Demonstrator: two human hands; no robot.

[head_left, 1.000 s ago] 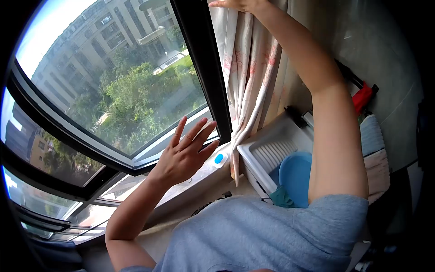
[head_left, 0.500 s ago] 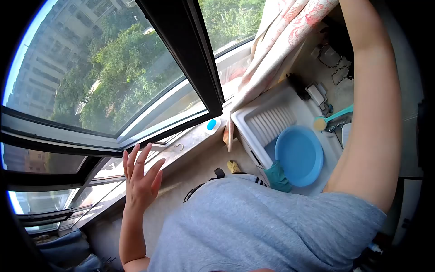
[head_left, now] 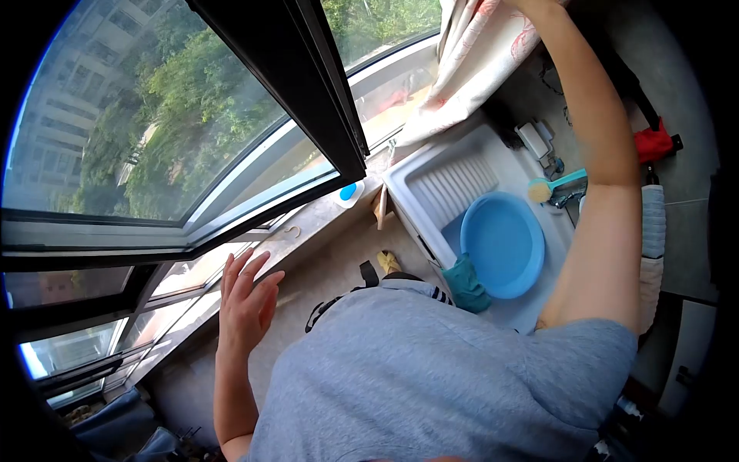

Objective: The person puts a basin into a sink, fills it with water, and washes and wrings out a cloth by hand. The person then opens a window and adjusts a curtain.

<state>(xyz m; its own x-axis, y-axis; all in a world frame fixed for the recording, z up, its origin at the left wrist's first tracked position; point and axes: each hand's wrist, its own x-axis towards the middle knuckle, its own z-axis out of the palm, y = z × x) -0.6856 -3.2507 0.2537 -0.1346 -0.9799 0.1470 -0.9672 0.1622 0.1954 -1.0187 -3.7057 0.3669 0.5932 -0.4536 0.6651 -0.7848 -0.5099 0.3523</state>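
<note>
My left hand (head_left: 248, 299) is raised in front of the open window sash (head_left: 254, 215), its fingers apart and holding nothing. It appears below the sash's dark frame and does not seem to touch it. On the other side, my right arm reaches up to the top of the view. Only the base of my right hand (head_left: 535, 5) shows there, beside the upper part of a white curtain with a red pattern (head_left: 469, 85). The fingers lie out of sight, so whether they grip the curtain cannot be seen.
A white washboard sink (head_left: 412, 173) holds a blue basin (head_left: 503, 246), with a teal cloth (head_left: 465, 283) over its edge. A turquoise-handled brush (head_left: 566, 179) lies by the tap. On the window sill are a blue-and-white object (head_left: 349, 192) and a hook (head_left: 292, 230).
My right arm has swung left at the top, and its hand end now shows near the curtain. The curtain has shifted. My left hand stays raised, its fingers a little more bent.
</note>
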